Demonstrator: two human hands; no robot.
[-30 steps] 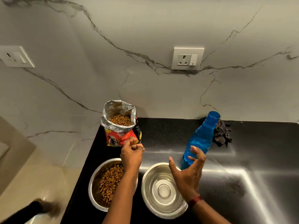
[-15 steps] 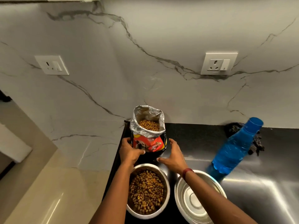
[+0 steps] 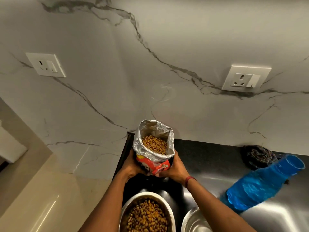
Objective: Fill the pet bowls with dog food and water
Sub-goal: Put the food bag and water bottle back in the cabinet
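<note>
An open dog food bag [image 3: 153,149], red outside and foil-lined, stands upright at the back left corner of the dark counter with kibble showing inside. My left hand [image 3: 132,167] grips its left side and my right hand [image 3: 173,167] grips its right side near the base. In front of it, a steel bowl [image 3: 145,213] holds a heap of kibble. Beside that bowl on the right is a second steel bowl [image 3: 194,222], empty and partly cut off by the frame edge. A blue water bottle [image 3: 262,183] stands on the counter to the right, untouched.
A dark checked cloth [image 3: 257,155] lies against the marble wall behind the bottle. Two wall sockets [image 3: 46,65] [image 3: 245,79] sit on the backsplash. The counter's left edge [image 3: 124,154] drops off beside the bag to a beige floor.
Both hands moved from near the bowls to the bag and now grip it on both sides. The view has swung left and closer to the bag.
</note>
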